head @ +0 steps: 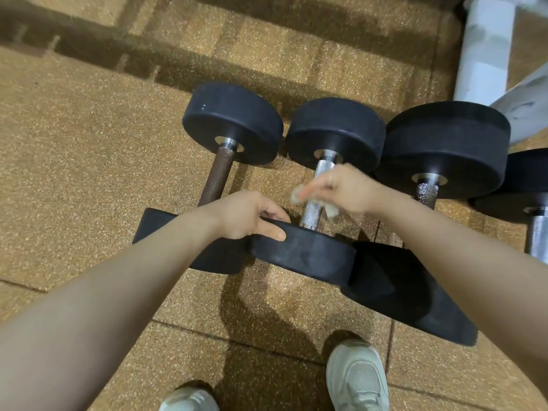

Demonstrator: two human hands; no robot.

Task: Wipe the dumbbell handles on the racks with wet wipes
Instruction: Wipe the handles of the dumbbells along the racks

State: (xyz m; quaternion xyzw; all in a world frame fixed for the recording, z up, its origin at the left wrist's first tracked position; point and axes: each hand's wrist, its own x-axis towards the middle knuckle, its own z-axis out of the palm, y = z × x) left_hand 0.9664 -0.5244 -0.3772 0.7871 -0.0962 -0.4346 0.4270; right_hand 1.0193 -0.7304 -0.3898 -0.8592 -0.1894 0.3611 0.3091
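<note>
Several black dumbbells lie side by side on the floor. The middle dumbbell (335,132) has a bright knurled steel handle (311,212). My right hand (347,188) is over that handle and holds a crumpled white wet wipe (330,210) against it; the hand is blurred. My left hand (249,215) grips the rim of the middle dumbbell's near head (308,256), thumb on top. Left of it lies a dumbbell with a rusty brown handle (218,176). To the right, another dumbbell (444,143) shows a speckled handle (427,192).
Speckled tan rubber floor tiles (74,173) cover the ground. A white post (480,48) and a pale metal frame stand at the upper right. A further dumbbell handle (538,235) sits at the right edge. My two light sneakers (355,378) are at the bottom.
</note>
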